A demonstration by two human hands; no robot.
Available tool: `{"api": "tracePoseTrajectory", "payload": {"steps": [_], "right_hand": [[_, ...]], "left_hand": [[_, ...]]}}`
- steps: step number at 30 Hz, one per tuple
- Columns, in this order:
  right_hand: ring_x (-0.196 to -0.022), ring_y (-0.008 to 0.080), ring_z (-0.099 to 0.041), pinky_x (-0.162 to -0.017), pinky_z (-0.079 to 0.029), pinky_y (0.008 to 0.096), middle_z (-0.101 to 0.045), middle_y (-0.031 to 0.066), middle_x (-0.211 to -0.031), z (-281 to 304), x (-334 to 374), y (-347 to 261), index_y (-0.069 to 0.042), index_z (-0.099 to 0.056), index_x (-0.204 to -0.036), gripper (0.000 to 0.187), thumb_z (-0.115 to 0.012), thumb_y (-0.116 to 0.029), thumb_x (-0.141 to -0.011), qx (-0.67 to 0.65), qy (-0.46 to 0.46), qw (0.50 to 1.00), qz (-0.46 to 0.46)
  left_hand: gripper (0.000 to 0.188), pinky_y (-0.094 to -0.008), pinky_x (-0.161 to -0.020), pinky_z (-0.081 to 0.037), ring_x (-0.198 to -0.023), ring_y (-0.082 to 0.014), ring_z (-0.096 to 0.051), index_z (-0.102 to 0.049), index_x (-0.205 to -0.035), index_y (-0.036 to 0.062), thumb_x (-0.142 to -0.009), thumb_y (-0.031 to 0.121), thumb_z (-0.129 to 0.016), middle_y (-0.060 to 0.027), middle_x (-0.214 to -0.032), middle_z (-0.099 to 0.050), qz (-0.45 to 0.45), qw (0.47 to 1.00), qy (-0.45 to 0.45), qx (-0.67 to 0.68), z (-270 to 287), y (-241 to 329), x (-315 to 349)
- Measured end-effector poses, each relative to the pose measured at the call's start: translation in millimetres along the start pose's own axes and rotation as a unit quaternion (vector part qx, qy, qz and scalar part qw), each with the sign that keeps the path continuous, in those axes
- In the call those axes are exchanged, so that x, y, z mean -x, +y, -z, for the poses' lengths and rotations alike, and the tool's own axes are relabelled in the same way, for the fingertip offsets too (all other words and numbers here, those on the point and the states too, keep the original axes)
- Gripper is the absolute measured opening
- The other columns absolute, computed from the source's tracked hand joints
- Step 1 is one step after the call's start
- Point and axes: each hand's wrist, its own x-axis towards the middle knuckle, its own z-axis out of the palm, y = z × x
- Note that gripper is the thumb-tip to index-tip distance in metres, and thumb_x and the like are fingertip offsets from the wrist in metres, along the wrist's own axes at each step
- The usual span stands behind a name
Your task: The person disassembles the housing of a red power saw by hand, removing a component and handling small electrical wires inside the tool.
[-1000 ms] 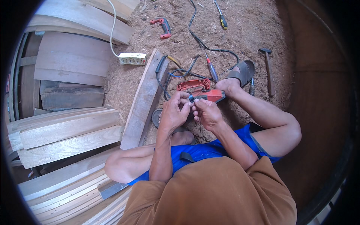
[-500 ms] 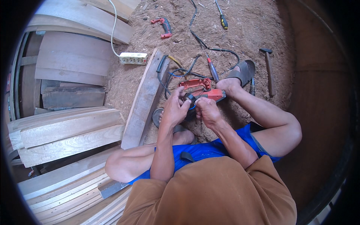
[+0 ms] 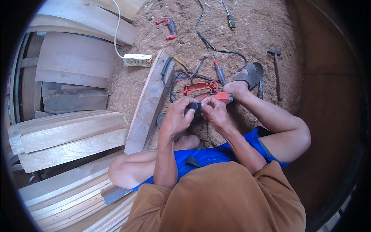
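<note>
My left hand [image 3: 178, 116] is closed around a small black roll that looks like electrical tape [image 3: 196, 105]. Against its right side, my right hand [image 3: 215, 114] is closed in a pinch; the fingers hide what lies between them. Just beyond both hands, a red power tool [image 3: 223, 96] rests on the ground between my feet, with a red loop handle [image 3: 200, 87] on its far side. Black and blue cables [image 3: 185, 72] lie loosely beyond its handle. A slim tester-like screwdriver [image 3: 219, 71] points away from the tool.
A wooden beam [image 3: 148, 102] lies left of the tool. Farther off are a white power strip [image 3: 137, 60], a red-and-black handle shell [image 3: 171, 29] and a black-and-yellow screwdriver [image 3: 230, 22]. A hammer [image 3: 277, 73] lies right of my sandalled foot [image 3: 247, 77]. Stacked boards [image 3: 73, 133] fill the left.
Both hands have drawn closer together over the tool. My left hand has turned, its fingers now covering more of the black roll. The blue wire seen between the hands is now hidden.
</note>
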Motion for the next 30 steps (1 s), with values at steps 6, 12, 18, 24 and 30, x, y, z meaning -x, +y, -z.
{"api": "tracePoseTrajectory", "payload": {"steps": [6, 12, 18, 24, 30], "right_hand": [[-0.097, 0.0212, -0.071, -0.088, -0.056, 0.0361, -0.072, 0.0161, -0.103, 15, 11, -20, 0.004, -0.061, -0.123, 0.035, -0.066, -0.014, -0.093, 0.228, -0.123, 0.926, 0.273], [-0.122, 0.0153, -0.056, -0.106, -0.046, 0.0323, -0.061, 0.0111, -0.129, 16, 22, -35, 0.004, -0.056, -0.128, 0.036, -0.066, -0.010, -0.096, 0.249, -0.137, 0.955, 0.086], [-0.107, 0.0121, -0.060, -0.089, -0.052, 0.0286, -0.062, 0.0067, -0.116, 27, 24, -7, 0.000, -0.050, -0.128, 0.044, -0.072, -0.003, -0.090, 0.029, -0.171, 0.983, 0.065], [-0.094, 0.0097, -0.057, -0.081, -0.050, 0.0280, -0.059, 0.0040, -0.104, 30, 30, -19, 0.000, -0.051, -0.115, 0.036, -0.074, -0.004, -0.087, 0.129, -0.153, 0.979, 0.026], [-0.089, 0.0086, -0.055, -0.075, -0.049, 0.0270, -0.058, 0.0031, -0.099, 32, 28, -23, -0.001, -0.050, -0.111, 0.036, -0.076, -0.004, -0.085, 0.113, -0.156, 0.981, 0.027]], "left_hand": [[0.035, -0.0373, -0.093, -0.054, -0.106, -0.0277, -0.069, -0.068, -0.121, 0.0001, -0.087, 0.003, -0.059, -0.0163, -0.111, -0.072, -0.098, 0.995, -0.020, 0.027, -1, -11, -5], [0.027, -0.0378, -0.091, -0.056, -0.099, -0.0267, -0.072, -0.068, -0.120, -0.0015, -0.100, 0.009, -0.053, -0.0155, -0.114, -0.073, 0.118, 0.959, 0.008, 0.259, -24, -22, -7], [0.026, -0.0381, -0.082, -0.056, -0.089, -0.0209, -0.071, -0.070, -0.109, -0.0014, -0.103, 0.018, -0.054, -0.0165, -0.094, -0.073, 0.085, 0.993, -0.050, -0.067, -30, -30, -19], [0.024, -0.0384, -0.075, -0.052, -0.080, -0.0227, -0.067, -0.070, -0.101, -0.0029, -0.098, 0.019, -0.060, -0.0173, -0.085, -0.070, 0.025, 0.989, -0.105, -0.097, -40, -38, -26], [0.022, -0.0325, -0.074, -0.048, -0.081, -0.0134, -0.060, -0.069, -0.100, -0.0011, -0.100, 0.018, -0.057, -0.0066, -0.085, -0.067, 0.110, 0.988, -0.103, 0.032, -49, -48, -25]]}}
